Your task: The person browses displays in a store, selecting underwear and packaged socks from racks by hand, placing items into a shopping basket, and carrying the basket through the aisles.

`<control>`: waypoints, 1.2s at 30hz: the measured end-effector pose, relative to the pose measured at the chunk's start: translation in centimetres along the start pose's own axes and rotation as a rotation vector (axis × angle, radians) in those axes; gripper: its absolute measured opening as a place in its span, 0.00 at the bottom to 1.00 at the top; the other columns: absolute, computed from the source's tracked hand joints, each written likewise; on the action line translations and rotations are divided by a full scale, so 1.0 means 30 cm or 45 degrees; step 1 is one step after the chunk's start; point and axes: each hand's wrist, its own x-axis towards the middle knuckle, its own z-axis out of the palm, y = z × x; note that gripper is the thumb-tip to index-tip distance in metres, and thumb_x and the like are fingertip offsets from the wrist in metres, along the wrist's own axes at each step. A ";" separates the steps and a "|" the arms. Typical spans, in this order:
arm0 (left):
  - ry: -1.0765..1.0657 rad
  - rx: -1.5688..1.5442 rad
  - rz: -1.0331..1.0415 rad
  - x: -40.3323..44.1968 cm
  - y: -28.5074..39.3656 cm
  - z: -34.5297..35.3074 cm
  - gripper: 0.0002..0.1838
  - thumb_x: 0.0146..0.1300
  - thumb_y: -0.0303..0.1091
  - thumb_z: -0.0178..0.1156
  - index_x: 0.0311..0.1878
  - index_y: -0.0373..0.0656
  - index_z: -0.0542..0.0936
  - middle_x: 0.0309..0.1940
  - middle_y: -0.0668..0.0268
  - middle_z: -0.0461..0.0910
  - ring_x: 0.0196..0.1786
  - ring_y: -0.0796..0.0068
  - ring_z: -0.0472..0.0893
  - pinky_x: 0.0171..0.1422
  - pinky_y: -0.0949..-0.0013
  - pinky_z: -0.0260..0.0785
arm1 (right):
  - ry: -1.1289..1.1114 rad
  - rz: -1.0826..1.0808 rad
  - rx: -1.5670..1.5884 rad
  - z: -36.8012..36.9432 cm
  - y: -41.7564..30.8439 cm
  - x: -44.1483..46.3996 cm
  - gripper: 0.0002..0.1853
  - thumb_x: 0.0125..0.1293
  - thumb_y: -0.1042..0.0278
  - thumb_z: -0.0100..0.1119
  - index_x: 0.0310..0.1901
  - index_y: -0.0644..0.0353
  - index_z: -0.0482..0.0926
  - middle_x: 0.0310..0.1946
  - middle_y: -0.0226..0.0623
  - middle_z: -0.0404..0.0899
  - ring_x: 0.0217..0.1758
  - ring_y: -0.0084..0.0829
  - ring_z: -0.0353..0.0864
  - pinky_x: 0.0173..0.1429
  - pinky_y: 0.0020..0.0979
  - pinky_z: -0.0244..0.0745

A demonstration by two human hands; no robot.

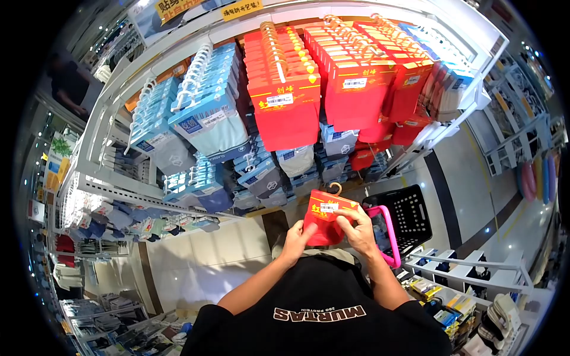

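Note:
In front of my chest I hold a pack of what look like red socks (325, 226), with a red header card, a white barcode sticker and an orange plastic hook at its top. My left hand (295, 242) grips its lower left edge, thumb on the front. My right hand (358, 230) pinches its right side near the sticker, fingers partly over the card. Just beyond hang rows of similar red packs (288, 124) on hooks. Right beside my right hand is a black shopping basket (409, 216) with a pink handle (390, 237).
Light blue packs (211, 127) hang left of the red ones on a white rack (89, 154), with more rows below. Shelves of packaged goods (439, 302) stand at the lower right and lower left. A person (68, 83) is at the far left. Tiled floor (196, 255) shows between racks.

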 end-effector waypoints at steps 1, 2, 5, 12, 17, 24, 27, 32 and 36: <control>-0.042 0.197 0.086 -0.006 0.006 0.004 0.18 0.75 0.39 0.60 0.58 0.35 0.79 0.46 0.64 0.85 0.45 0.79 0.83 0.51 0.72 0.77 | 0.000 -0.003 0.006 0.009 -0.011 0.005 0.10 0.70 0.70 0.63 0.47 0.65 0.86 0.52 0.46 0.80 0.55 0.38 0.80 0.61 0.33 0.73; -0.043 0.229 0.064 -0.011 0.015 0.007 0.14 0.72 0.31 0.63 0.56 0.35 0.80 0.44 0.66 0.86 0.43 0.81 0.83 0.50 0.73 0.76 | -0.006 -0.010 -0.012 0.009 0.022 0.009 0.10 0.66 0.80 0.63 0.48 0.65 0.86 0.51 0.44 0.80 0.54 0.35 0.81 0.60 0.31 0.74; -0.004 0.228 0.048 -0.012 0.000 0.012 0.12 0.73 0.33 0.62 0.53 0.34 0.82 0.43 0.66 0.86 0.43 0.82 0.82 0.49 0.72 0.76 | -0.015 -0.071 0.184 0.024 0.007 0.062 0.10 0.68 0.83 0.59 0.48 0.67 0.84 0.52 0.43 0.81 0.55 0.32 0.80 0.60 0.30 0.74; 0.065 0.265 -0.008 -0.020 -0.022 -0.015 0.11 0.74 0.35 0.60 0.44 0.35 0.81 0.35 0.66 0.84 0.35 0.78 0.81 0.44 0.72 0.76 | 0.177 -0.356 0.225 0.008 -0.174 0.338 0.11 0.70 0.82 0.60 0.52 0.68 0.81 0.46 0.32 0.83 0.50 0.23 0.82 0.59 0.24 0.75; 0.006 0.288 -0.082 -0.060 -0.051 -0.038 0.12 0.76 0.37 0.59 0.47 0.35 0.80 0.37 0.64 0.83 0.38 0.79 0.81 0.48 0.73 0.77 | 0.193 -0.623 0.395 0.058 -0.355 0.553 0.08 0.69 0.82 0.61 0.48 0.66 0.83 0.44 0.34 0.82 0.49 0.23 0.80 0.56 0.24 0.73; 0.066 0.210 -0.082 -0.062 -0.091 -0.076 0.12 0.74 0.37 0.61 0.45 0.36 0.82 0.36 0.66 0.83 0.36 0.80 0.80 0.43 0.73 0.77 | 0.001 -0.583 0.312 0.191 -0.283 0.703 0.09 0.69 0.79 0.62 0.48 0.60 0.86 0.37 0.28 0.78 0.37 0.18 0.74 0.45 0.21 0.70; 0.103 0.225 -0.090 -0.057 -0.103 -0.101 0.12 0.74 0.37 0.61 0.44 0.35 0.82 0.36 0.66 0.83 0.36 0.80 0.81 0.43 0.73 0.77 | -0.002 -0.434 0.281 0.212 -0.266 0.655 0.11 0.67 0.78 0.64 0.49 0.56 0.87 0.38 0.25 0.73 0.30 0.13 0.64 0.33 0.20 0.62; 0.094 0.218 -0.131 -0.059 -0.132 -0.124 0.11 0.75 0.36 0.60 0.44 0.36 0.83 0.35 0.65 0.84 0.36 0.78 0.82 0.43 0.72 0.77 | 0.225 -0.626 -0.107 0.144 -0.240 0.571 0.08 0.63 0.73 0.68 0.45 0.56 0.86 0.45 0.32 0.76 0.36 0.20 0.77 0.39 0.23 0.74; -0.003 0.233 -0.145 -0.040 -0.178 -0.159 0.10 0.76 0.34 0.58 0.47 0.36 0.81 0.39 0.62 0.85 0.38 0.75 0.84 0.46 0.71 0.79 | 0.406 -0.534 -0.110 0.032 -0.295 0.505 0.07 0.63 0.72 0.68 0.42 0.60 0.86 0.49 0.42 0.79 0.49 0.38 0.83 0.50 0.31 0.79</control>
